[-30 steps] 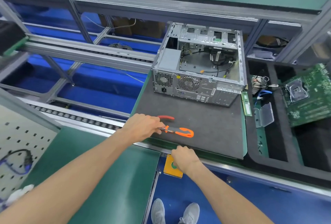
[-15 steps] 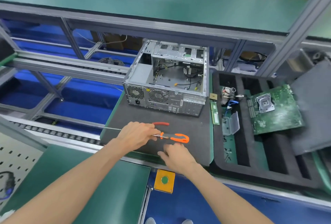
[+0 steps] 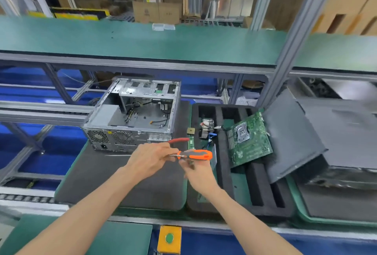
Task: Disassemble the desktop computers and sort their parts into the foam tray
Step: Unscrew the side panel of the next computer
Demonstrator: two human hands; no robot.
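Note:
An orange-and-grey screwdriver (image 3: 195, 154) is held above the dark mat (image 3: 114, 175). My left hand (image 3: 151, 158) pinches its metal shaft just ahead of the handle. My right hand (image 3: 196, 173) curls up under the handle; its fingertips are blurred. Behind the hands stands the open desktop case (image 3: 132, 118), side panel off, with loose cables inside. The black foam tray (image 3: 222, 165) to the right holds a green motherboard (image 3: 250, 140) and a heatsink (image 3: 206, 127).
A red-handled tool (image 3: 179, 140) lies on the mat by the case. A CPU chip (image 3: 190, 130) and a RAM stick (image 3: 191, 144) lie near the tray's left rim. Grey case panels (image 3: 306, 132) lean at the right. A yellow button box (image 3: 169, 238) sits at the front edge.
The screwdriver has come up off the mat. My right hand left the mat and rose to the handle. My view has lifted and now takes in the far shelf and boxes.

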